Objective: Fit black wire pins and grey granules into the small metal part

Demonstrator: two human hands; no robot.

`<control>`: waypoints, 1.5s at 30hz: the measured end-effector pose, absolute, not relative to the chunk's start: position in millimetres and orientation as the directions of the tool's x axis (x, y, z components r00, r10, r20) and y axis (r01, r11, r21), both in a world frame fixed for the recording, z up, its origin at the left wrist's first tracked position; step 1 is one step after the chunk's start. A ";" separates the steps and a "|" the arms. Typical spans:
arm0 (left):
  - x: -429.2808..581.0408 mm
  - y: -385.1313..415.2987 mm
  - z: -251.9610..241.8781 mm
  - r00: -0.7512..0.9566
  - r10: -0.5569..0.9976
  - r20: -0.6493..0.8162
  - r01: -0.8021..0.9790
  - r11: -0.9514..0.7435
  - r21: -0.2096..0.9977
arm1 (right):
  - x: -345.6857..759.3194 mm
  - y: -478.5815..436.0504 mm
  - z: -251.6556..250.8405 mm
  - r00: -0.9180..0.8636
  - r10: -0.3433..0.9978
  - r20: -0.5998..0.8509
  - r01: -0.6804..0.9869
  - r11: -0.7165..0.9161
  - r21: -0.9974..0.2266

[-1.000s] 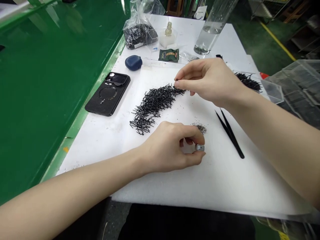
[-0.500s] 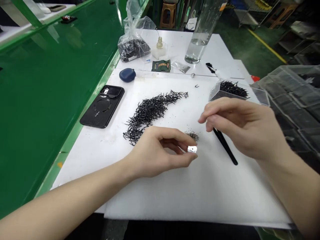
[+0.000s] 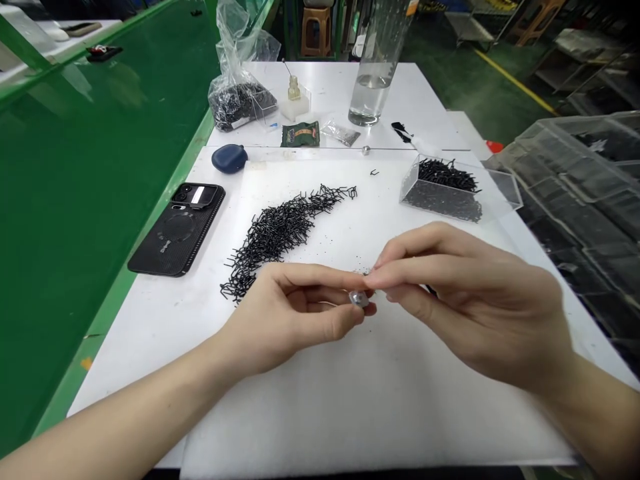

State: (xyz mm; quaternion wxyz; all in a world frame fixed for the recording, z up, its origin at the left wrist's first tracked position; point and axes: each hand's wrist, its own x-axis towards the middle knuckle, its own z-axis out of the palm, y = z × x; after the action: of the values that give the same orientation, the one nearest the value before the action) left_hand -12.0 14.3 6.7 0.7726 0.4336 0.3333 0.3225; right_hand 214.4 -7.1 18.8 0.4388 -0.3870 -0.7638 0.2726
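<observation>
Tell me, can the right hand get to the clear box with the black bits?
Probably yes: the clear box sits just beyond the right hand with nothing seen between, though that hand's fingers seem to touch the left hand.

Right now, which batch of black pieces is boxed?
The batch at right, in the clear box; the long pile lies loose, the plastic bag holds another.

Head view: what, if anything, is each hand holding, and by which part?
Left hand: small silvery piece, by its sides, between thumb and fingers. Right hand: fingertips look pinched; can't tell whether they hold anything.
</observation>
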 end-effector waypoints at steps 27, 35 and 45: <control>-14.3 19.5 5.5 0.548 0.788 -0.282 -0.234 0.468 0.852 | 203.0 -22.3 20.1 -0.125 0.852 0.509 0.469 0.503 -0.726; -15.4 20.2 4.7 0.547 0.786 -0.288 -0.223 0.469 0.855 | 200.9 -18.5 31.4 -0.099 0.882 0.461 0.544 0.436 -0.717; -15.9 18.8 6.6 0.544 0.787 -0.291 -0.197 0.457 0.867 | 203.2 -21.3 27.3 -0.162 0.857 0.490 0.594 0.481 -0.645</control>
State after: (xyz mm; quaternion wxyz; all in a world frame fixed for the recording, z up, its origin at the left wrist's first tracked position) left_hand -15.9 18.8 6.6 0.7752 0.4133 0.3570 0.3174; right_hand 203.2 -21.3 27.3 0.4282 -0.4856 -0.7465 0.1536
